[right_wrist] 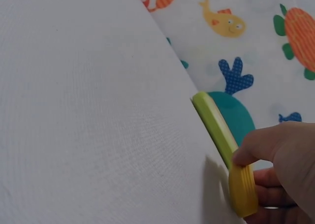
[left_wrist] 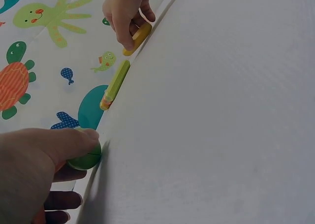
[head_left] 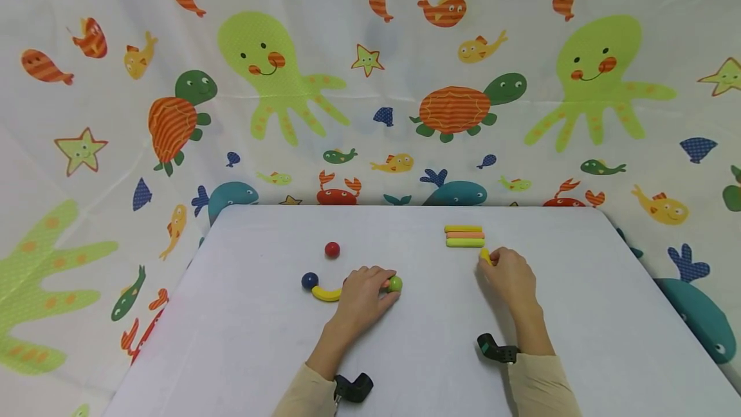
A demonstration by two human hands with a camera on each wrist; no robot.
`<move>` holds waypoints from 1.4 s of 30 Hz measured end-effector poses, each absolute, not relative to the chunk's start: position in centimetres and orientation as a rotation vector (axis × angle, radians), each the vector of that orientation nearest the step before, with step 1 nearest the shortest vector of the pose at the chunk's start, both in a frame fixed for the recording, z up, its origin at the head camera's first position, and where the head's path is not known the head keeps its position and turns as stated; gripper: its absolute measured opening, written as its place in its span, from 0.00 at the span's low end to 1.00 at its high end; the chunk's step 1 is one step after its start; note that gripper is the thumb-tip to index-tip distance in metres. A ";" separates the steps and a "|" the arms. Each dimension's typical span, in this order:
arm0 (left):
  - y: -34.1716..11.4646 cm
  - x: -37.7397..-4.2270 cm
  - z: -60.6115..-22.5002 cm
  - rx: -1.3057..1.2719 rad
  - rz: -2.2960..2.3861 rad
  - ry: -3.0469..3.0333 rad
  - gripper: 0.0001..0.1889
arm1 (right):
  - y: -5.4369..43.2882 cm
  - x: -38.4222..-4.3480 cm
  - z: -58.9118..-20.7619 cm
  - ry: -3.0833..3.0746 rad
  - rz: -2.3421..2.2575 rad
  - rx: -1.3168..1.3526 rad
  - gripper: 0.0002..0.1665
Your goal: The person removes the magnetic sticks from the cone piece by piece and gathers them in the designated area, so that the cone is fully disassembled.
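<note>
The right hand has a curved yellow stick pinched between thumb and fingers, just off the right ends of three stacked rods, which lie at about eleven o'clock from it: yellow, salmon and light green. The step in hand looks like managing this one stick without upsetting the stack; best to raise it clear of the light-green rod's end before swinging it aside (whether the two touch, I cannot tell). A hold nearer the stick's middle would probably leave both ends free.

The left hand, at nine o'clock from the right, has its grip narrowed on the green ball, with a bit of an orange piece showing beside it. Light pressure should serve here, since a shove could disturb the curved yellow piece and blue ball toward nine o'clock. The red ball sits apart, toward eleven.

As for pose, the left forearm points to one o'clock and the right to eleven, both low over the white surface.
</note>
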State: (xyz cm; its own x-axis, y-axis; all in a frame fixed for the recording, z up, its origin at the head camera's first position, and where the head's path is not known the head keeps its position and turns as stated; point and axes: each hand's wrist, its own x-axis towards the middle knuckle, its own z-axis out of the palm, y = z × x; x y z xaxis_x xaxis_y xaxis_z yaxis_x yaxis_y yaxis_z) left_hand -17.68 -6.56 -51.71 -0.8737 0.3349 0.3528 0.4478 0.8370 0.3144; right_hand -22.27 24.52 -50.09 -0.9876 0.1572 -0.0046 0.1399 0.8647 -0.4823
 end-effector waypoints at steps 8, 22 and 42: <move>-6.6 -17.7 -51.7 -0.596 -0.567 -2.742 0.21 | 24.7 -22.0 -50.2 -3.002 0.767 -0.285 0.25; -6.6 -17.7 -51.5 -0.592 -0.579 -2.761 0.22 | 25.1 -21.8 -50.0 -2.983 0.732 -0.426 0.25; -6.8 -17.8 -51.5 -0.591 -0.579 -2.765 0.22 | 25.2 -21.7 -49.7 -2.996 0.754 -0.421 0.28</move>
